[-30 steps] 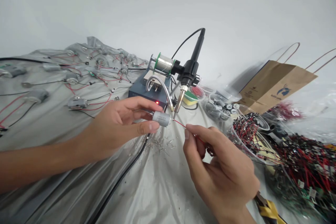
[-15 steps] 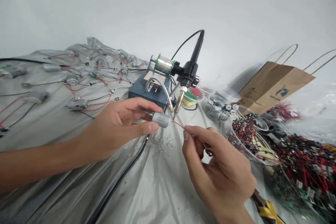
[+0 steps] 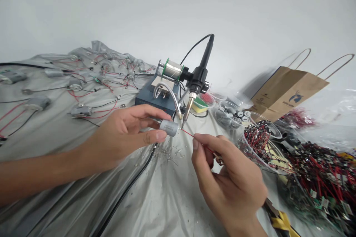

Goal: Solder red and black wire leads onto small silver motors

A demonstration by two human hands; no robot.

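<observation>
My left hand grips a small grey cylindrical motor between thumb and fingers, its terminal end facing right. Pinched in my right hand is a thin red wire, whose tip meets the motor's terminal. Right at that spot sits the tip of a soldering iron, clamped in a stand and pointing down. Beside it the end of a curved metal solder guide tube hangs close to the iron's tip. A solder spool is mounted on the blue soldering station behind.
Several wired motors lie on the grey sheet at left. At right stand tubs of motors and red-black wires, a wire heap, a paper bag and yellow-handled pliers. A black cable crosses the front.
The whole view has shifted slightly. Both hands keep the motor and the red wire at the iron's tip, with almost no movement relative to it.
</observation>
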